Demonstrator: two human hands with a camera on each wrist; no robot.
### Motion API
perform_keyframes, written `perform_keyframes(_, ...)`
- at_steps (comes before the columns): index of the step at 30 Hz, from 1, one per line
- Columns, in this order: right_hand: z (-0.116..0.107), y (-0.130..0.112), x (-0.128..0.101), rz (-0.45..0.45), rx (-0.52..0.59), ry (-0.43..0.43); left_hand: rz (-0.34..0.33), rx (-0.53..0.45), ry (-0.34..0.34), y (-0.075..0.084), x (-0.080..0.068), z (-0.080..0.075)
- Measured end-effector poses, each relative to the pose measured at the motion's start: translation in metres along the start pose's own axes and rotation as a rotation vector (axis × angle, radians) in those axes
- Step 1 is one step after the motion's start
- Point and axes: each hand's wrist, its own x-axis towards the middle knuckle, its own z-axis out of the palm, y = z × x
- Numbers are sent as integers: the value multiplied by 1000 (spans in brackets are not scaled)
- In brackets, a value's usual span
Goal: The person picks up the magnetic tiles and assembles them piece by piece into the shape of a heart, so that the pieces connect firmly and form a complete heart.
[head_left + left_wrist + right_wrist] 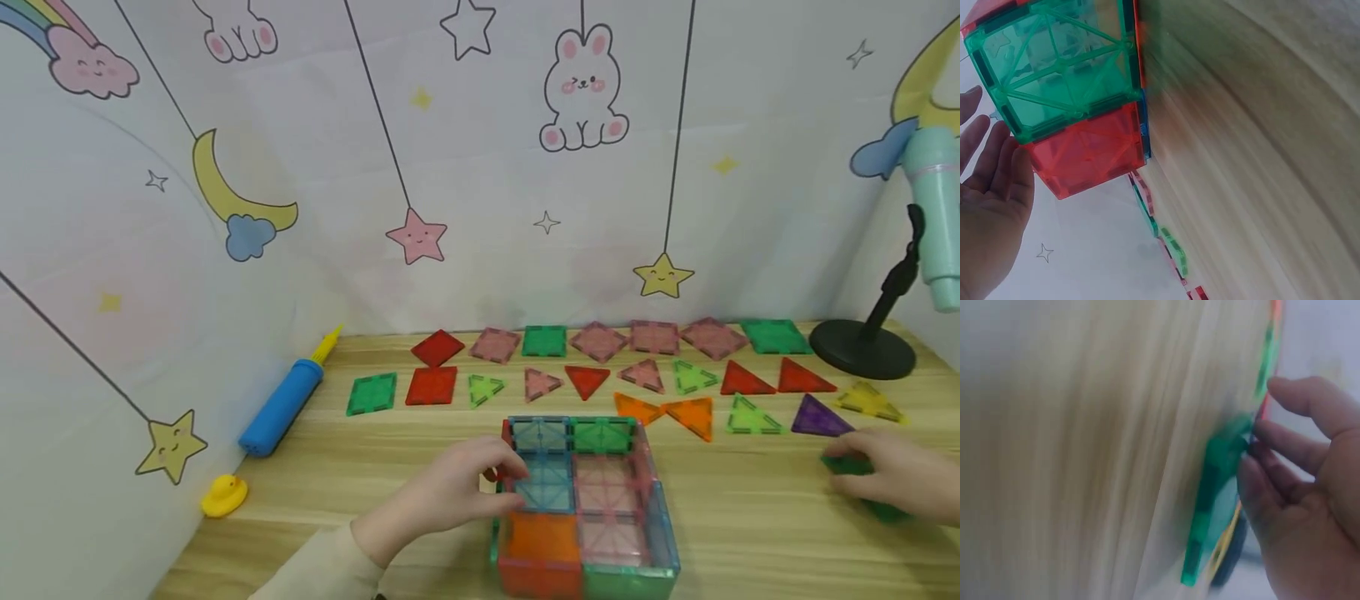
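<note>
An open-topped box of translucent magnetic tiles [626, 582] stands on the table in the head view, with blue, pink and orange tiles inside its walls. My left hand [457, 492] is at the box's left wall, fingers and thumb loosely bent over the rim. In the left wrist view its fingers lie beside the green wall tile [1063, 69] and the red wall tile [1088, 150]. Far to the right, my right hand [900, 475] pinches a green magnetic tile [1210, 481] by its edge, tilted close over the table. The fingers partly hide that tile in the head view.
Rows of loose tiles, including a purple triangle [820, 417] and a red square [431, 386], lie behind the box. At left are a blue pump [281, 408] and a yellow rubber duck [224, 496]. A mint microphone [937, 217] on a black stand [862, 348] is back right.
</note>
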Motion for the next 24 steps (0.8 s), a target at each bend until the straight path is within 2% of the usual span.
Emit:
perform_keyframes(2,3,-19,2,-44,85,-74,-14,-27,1,-3,0,0)
perform_keyframes(4,5,-31,1,-88,123,-104,-19,-55,7,-6,-1,-1)
perform_keyframes(10,7,-43,-2,-145,18,-101,-28,-86,28,-15,-4,-5)
perform_keyframes(14,14,-50,1,-212,46,-103,-40,-84,27,-18,-5,-7)
perform_keyframes(17,15,-53,2,-235,45,-105,-84,-93,25,-24,-4,-10)
perform_keyframes(21,15,-54,2,-277,25,-79,-167,-86,70,-45,-6,-16)
perform_keyframes(24,16,-55,3,-348,-1,-15,-232,-41,145,-69,-9,-23)
